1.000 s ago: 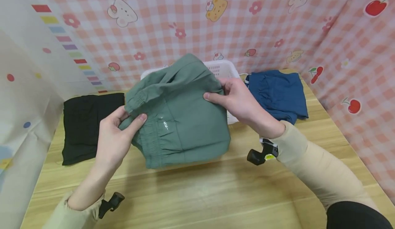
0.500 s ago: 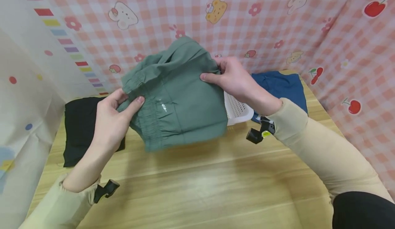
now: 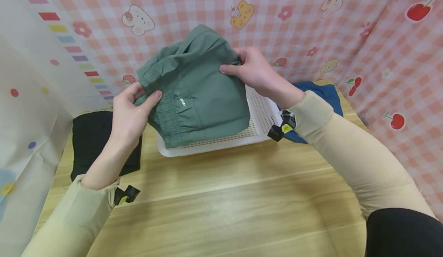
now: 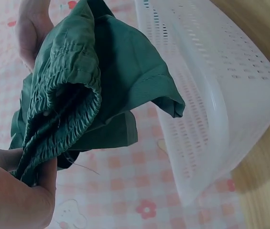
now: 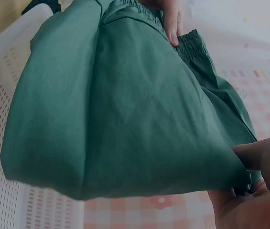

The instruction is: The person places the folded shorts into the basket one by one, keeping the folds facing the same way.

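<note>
Folded green shorts with a gathered elastic waistband and a small white print hang above a white perforated basket. My left hand pinches the waistband end between thumb and fingers. On the other side, my right hand pinches the leg end, thumb on the near face. In the left wrist view the waistband opening of the green shorts faces the camera, beside the basket wall. From the right wrist the broad folded face of the shorts shows, and much of the basket's inside is hidden behind it.
A folded black garment lies on the wooden table left of the basket. To the right lies a blue garment, partly covered by my right forearm. A pink checked cloth hangs behind.
Both hands have lifted the green shorts up and away toward the back cloth, still gripped at both ends. More of the white basket's front and right side now shows beneath them.
</note>
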Demonstrator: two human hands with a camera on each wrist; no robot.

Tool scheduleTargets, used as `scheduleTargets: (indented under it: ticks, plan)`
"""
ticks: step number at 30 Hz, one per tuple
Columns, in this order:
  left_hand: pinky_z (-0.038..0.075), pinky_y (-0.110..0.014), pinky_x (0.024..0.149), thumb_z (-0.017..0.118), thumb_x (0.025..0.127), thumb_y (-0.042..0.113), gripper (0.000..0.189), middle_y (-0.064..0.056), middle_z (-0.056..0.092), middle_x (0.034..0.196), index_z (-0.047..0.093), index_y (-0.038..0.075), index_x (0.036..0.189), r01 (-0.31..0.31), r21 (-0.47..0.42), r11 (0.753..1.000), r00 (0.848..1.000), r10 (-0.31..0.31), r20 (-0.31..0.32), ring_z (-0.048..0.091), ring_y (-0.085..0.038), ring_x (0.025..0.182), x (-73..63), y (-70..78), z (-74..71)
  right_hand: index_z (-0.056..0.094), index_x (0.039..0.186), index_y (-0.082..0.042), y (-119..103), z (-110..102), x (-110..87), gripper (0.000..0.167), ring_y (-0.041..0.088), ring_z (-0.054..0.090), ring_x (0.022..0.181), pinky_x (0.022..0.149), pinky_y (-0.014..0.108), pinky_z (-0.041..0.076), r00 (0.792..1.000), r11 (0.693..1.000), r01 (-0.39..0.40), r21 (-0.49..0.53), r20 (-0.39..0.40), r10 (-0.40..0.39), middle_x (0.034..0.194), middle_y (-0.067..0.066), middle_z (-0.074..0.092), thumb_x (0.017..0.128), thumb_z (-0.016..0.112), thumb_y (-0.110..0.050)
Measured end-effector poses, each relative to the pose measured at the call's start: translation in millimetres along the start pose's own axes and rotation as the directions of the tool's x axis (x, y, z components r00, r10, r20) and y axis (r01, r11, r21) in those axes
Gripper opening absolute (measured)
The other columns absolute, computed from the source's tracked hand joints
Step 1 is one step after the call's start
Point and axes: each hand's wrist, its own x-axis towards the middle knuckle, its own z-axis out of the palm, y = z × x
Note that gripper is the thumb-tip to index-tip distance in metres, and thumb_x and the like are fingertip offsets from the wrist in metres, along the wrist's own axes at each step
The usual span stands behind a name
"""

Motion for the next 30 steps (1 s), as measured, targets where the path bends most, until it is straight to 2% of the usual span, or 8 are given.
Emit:
scheduleTargets:
  ticks: [5, 9, 11, 16, 21, 24, 27, 30]
  plan:
    - [0.054, -0.012, 0.089, 0.068, 0.103, 0.031, 0.046, -0.011, 0.07, 0.137, 0.064, 0.007, 0.142, -0.001, 0.037, 0.999, 1.0, 0.0, 0.01, 0.063, 0.005, 0.106, 12.0, -3.0, 2.9, 0.072, 0.119, 0.0, 3, 0, 11.3, 0.022, 0.014, 0.072, 0.1, 0.09, 0.031, 0.062, 0.999, 0.999, -0.045, -0.012, 0.01, 0.045, 0.119, 0.016, 0.076, 0.101, 0.069, -0.011]
    - [0.053, -0.019, 0.094, 0.067, 0.103, 0.031, 0.045, -0.012, 0.069, 0.139, 0.064, 0.007, 0.141, 0.015, 0.077, 0.997, 1.0, -0.017, 0.026, 0.063, -0.006, 0.117, 19.8, -11.2, 8.7, 0.071, 0.1, -0.002, 12, 4, 18.1, 0.009, 0.009, 0.068, 0.085, 0.08, 0.027, 0.059, 0.997, 0.997, -0.069, -0.037, 0.02, 0.07, 0.096, 0.005, 0.075, 0.101, 0.069, -0.011]
    - [0.053, -0.023, 0.098, 0.066, 0.104, 0.032, 0.045, -0.012, 0.068, 0.142, 0.063, 0.007, 0.142, 0.033, 0.097, 0.995, 0.998, -0.037, 0.048, 0.062, -0.012, 0.124, 22.5, -15.7, 11.5, 0.069, 0.094, -0.004, 17, 6, 20.7, 0.01, 0.008, 0.065, 0.081, 0.078, 0.026, 0.057, 0.996, 0.994, -0.084, -0.063, 0.029, 0.086, 0.088, 0.0, 0.072, 0.101, 0.07, -0.012]
    - [0.052, -0.03, 0.1, 0.064, 0.105, 0.029, 0.045, -0.014, 0.067, 0.143, 0.062, 0.006, 0.144, 0.08, 0.139, 0.987, 0.988, -0.097, 0.119, 0.06, -0.021, 0.124, 27.0, -24.5, 17.4, 0.07, 0.098, -0.004, 29, 10, 25.7, 0.008, 0.01, 0.061, 0.082, 0.081, 0.028, 0.055, 0.987, 0.978, -0.137, -0.156, 0.066, 0.149, 0.087, -0.001, 0.068, 0.1, 0.07, -0.011]
    - [0.049, -0.038, 0.107, 0.063, 0.106, 0.024, 0.048, -0.02, 0.062, 0.146, 0.057, 0.003, 0.148, 0.124, 0.168, 0.978, 0.97, -0.155, 0.188, 0.055, -0.025, 0.128, 29.0, -32.4, 22.0, 0.07, 0.107, -0.001, 38, 13, 31.3, 0.013, 0.015, 0.057, 0.089, 0.085, 0.03, 0.054, 0.96, 0.95, -0.217, -0.225, 0.125, 0.249, 0.095, 0.004, 0.064, 0.1, 0.07, -0.012]
    - [0.046, -0.048, 0.119, 0.062, 0.107, 0.025, 0.056, -0.024, 0.052, 0.157, 0.049, 0.0, 0.155, 0.155, 0.188, 0.97, 0.956, -0.195, 0.218, 0.049, -0.032, 0.145, 31.4, -36.8, 24.4, 0.065, 0.098, -0.004, 43, 14, 35.4, 0.011, 0.014, 0.054, 0.084, 0.08, 0.029, 0.052, 0.944, 0.933, -0.249, -0.26, 0.15, 0.294, 0.089, 0.002, 0.058, 0.101, 0.07, -0.014]
    - [0.04, -0.052, 0.126, 0.06, 0.107, 0.026, 0.061, -0.025, 0.043, 0.165, 0.042, -0.002, 0.158, 0.172, 0.211, 0.962, 0.946, -0.221, 0.236, 0.04, -0.036, 0.156, 35.3, -40.7, 28.3, 0.051, 0.084, -0.009, 48, 14, 39.2, 0.026, 0.014, 0.043, 0.072, 0.072, 0.029, 0.045, 0.936, 0.924, -0.258, -0.282, 0.163, 0.311, 0.074, -0.001, 0.042, 0.101, 0.07, -0.014]
    - [0.04, -0.05, 0.127, 0.06, 0.107, 0.024, 0.059, -0.028, 0.046, 0.16, 0.044, -0.006, 0.155, 0.183, 0.215, 0.959, 0.941, -0.234, 0.243, 0.041, -0.036, 0.154, 39.6, -45.5, 34.8, 0.056, 0.091, -0.007, 53, 16, 41.8, 0.017, 0.015, 0.049, 0.078, 0.078, 0.03, 0.051, 0.92, 0.918, -0.292, -0.269, 0.182, 0.346, 0.082, 0.002, 0.049, 0.101, 0.069, -0.013]
